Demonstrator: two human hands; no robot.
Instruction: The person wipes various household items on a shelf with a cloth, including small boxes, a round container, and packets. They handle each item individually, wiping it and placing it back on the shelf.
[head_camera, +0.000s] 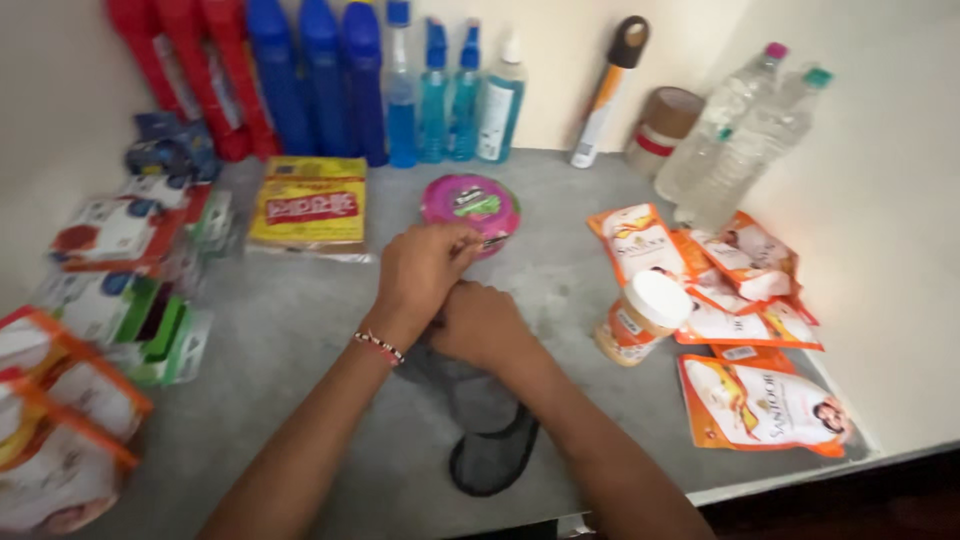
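Note:
My left hand (420, 275) and my right hand (482, 325) meet at the middle of a grey shelf (560, 275). The left hand, with a beaded thread band on its wrist, pinches a small object at its fingertips, too small to make out, right in front of a round pink and green tub (470, 207). The right hand is closed beneath the left one, over a dark mesh item (490, 445) that lies on the shelf and is partly hidden by my arms.
Red (190, 70) and blue bottles (320, 80) and blue spray bottles (450, 95) line the back wall. A yellow packet (310, 205) lies behind. Boxes (110, 290) are stacked at left. Orange pouches (750, 330), a white-capped jar (640, 315), clear water bottles (740, 130) and tape (665, 125) are at right.

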